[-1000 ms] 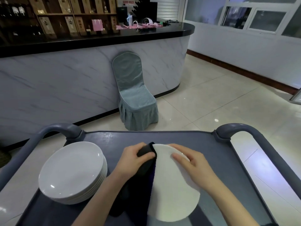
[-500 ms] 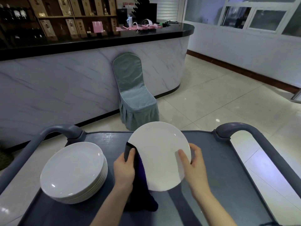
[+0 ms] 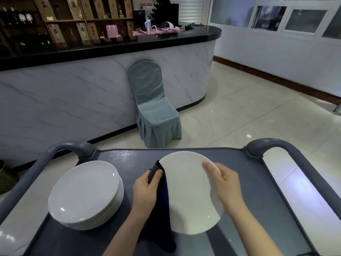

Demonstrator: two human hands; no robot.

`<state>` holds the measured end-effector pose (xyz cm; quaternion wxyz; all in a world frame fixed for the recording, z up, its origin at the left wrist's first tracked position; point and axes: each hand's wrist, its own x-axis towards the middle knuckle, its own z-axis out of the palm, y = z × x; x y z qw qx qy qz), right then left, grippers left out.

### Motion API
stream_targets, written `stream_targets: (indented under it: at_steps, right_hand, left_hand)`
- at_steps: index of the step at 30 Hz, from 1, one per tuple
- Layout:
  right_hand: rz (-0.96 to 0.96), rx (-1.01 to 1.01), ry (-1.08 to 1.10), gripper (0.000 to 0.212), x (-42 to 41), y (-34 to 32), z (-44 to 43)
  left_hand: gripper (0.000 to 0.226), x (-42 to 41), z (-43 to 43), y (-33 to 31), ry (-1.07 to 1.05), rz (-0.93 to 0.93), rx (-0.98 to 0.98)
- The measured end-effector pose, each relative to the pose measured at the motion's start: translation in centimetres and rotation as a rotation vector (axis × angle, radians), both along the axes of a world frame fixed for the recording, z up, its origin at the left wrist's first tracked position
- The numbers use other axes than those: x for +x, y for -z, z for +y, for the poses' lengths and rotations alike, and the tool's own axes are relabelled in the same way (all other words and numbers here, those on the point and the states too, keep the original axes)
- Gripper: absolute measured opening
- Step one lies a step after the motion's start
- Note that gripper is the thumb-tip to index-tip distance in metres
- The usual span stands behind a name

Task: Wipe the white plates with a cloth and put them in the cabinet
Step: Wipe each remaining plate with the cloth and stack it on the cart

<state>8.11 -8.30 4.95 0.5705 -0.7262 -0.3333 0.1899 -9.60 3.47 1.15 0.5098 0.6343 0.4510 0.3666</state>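
while left fingers [image 3: 157, 176] pinch cloth [image 3: 162, 220], right fingers [image 3: 208, 168] grip plate [image 3: 188, 198] | grey cart [image 3: 251, 200] | tiled floor [image 3: 239, 117]

I hold a white plate [image 3: 190, 196] above the grey cart [image 3: 258, 200], my right hand [image 3: 224, 183] gripping its right rim with the thumb across the face. My left hand [image 3: 145, 189] pinches a dark cloth [image 3: 162, 224] against the left rim (the rest hangs down). A stack of white plates [image 3: 84, 194] sits left, a covered chair [image 3: 155, 111] beyond.
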Motion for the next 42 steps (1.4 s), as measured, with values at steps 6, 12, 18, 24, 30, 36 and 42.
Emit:
stream_targets:
  at_steps: [6, 12, 18, 24, 30, 36, 42]
  right_hand:
    - [-0.175, -0.086, -0.225, 0.042, -1.2, 0.5, -0.2]
    - [-0.19, -0.086, -0.233, 0.044, -1.2, 0.0, -0.3]
    - [0.053, -0.048, 0.0, 0.044, -1.3, 1.4, -0.9]
    - [-0.243, -0.159, -0.398, 0.048, -1.9, -0.1, -0.1]
    - [0.169, 0.1, 0.084, 0.045, -1.8, 0.4, -0.5]
    - [0.416, 0.078, 0.165, 0.046, -2.4, 2.1, -1.0]
    - [-0.1, -0.167, -0.352, 0.025, 0.8, -2.0, -0.6]
  left_hand:
    - [0.031, 0.5, 2.2, -2.6, 0.333, 0.232, 0.215]
    - [0.02, 0.0, 1.3, -1.9, 0.358, 0.142, 0.085]
    - [0.037, -1.8, -0.5, 0.7, 0.011, 0.018, -0.079]
    - [0.025, -1.0, 1.1, -2.1, 0.468, 0.273, 0.201]
    - [0.027, -1.0, -0.8, -0.4, -0.046, -0.049, -0.106]
    - [0.034, -0.5, -2.3, 0.4, -0.273, -0.085, -0.152]
    - [0.027, -0.7, 0.0, -2.5, 0.102, 0.084, 0.282]
